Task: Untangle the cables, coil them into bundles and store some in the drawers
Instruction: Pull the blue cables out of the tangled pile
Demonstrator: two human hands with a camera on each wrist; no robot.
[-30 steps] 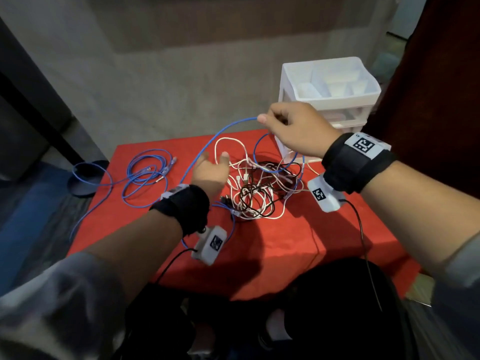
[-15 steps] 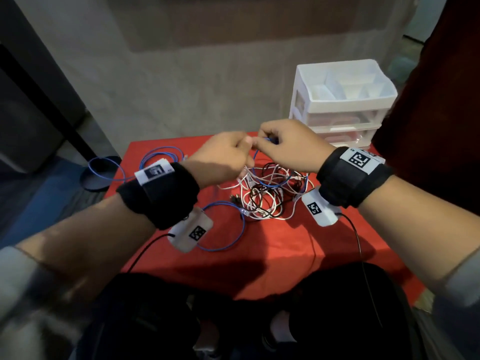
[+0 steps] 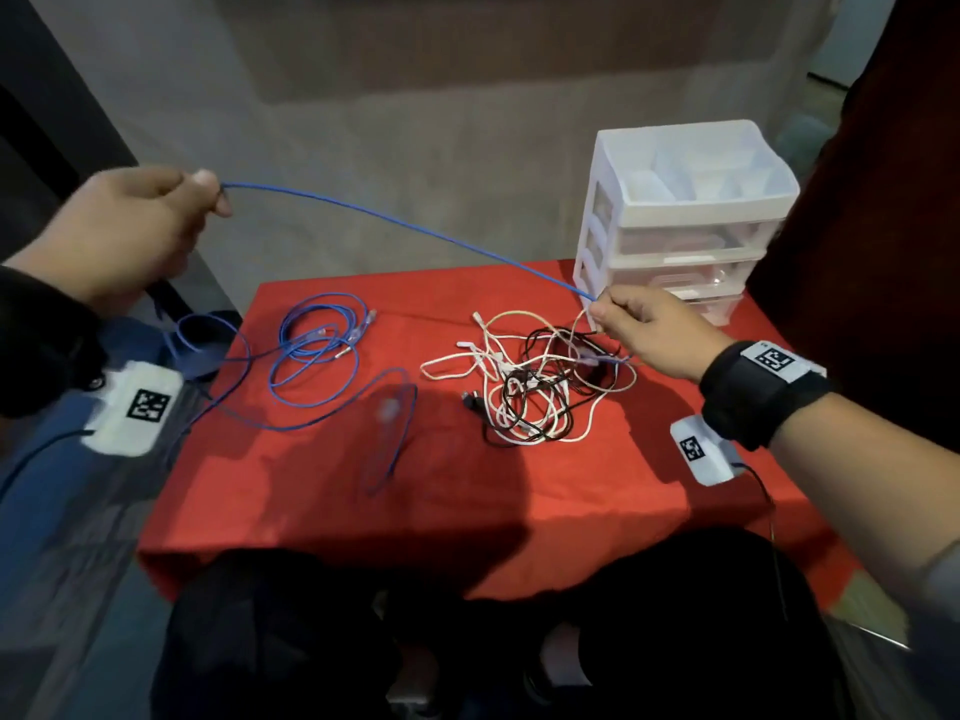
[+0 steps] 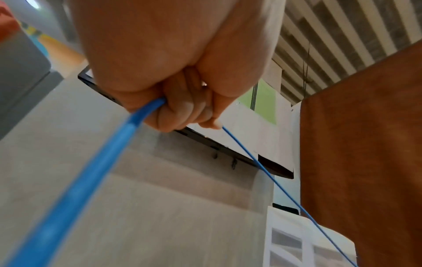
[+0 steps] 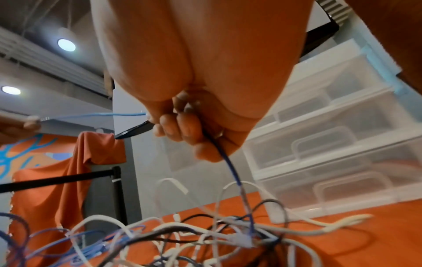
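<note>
Blue cable point(image 3: 395, 223) stretched between raised left hand point(image 3: 122, 226) and right hand point(image 3: 647, 330), both pinching it, tangled cables point(image 3: 535, 387) beneath, red surface point(image 3: 467, 485), drawer unit point(image 3: 680, 220) behind.

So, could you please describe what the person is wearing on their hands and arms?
Both hands are bare: left hand, right hand. Each wrist carries a wide black strap with a white square-code tag and a white camera block beneath, also code-marked, trailing a thin black wire. Grey sleeves start near the elbows.
</note>
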